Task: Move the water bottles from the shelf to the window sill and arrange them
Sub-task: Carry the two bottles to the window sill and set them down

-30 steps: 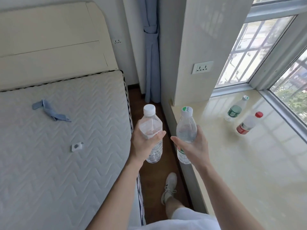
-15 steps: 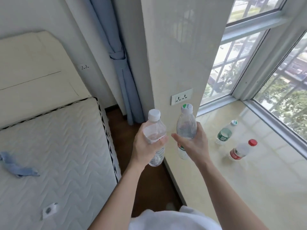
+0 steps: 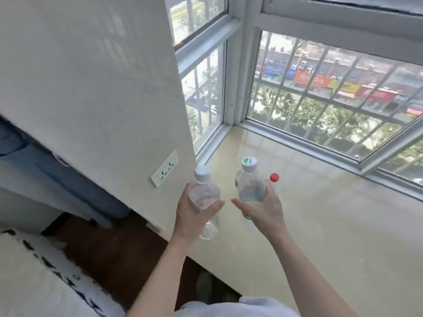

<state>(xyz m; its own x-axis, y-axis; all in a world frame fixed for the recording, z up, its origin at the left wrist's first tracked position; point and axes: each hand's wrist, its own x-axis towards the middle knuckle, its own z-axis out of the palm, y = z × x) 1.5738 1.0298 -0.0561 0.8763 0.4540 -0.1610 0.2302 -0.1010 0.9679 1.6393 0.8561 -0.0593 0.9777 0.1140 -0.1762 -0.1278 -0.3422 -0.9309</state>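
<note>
Both grips wrapped tight: left hand (image 3: 194,216) round white-capped bottle (image 3: 206,197), right hand (image 3: 263,211) round green-capped bottle (image 3: 250,184); risk: lowering right may topple red-capped bottle (image 3: 274,177) just behind.

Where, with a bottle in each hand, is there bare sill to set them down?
The glossy cream window sill lies bare right of the right hand, out to the white window frame, and in the far corner. Crowded: just behind that hand's clear green-capped plastic bottle, where a red-capped bottle stands.
</note>
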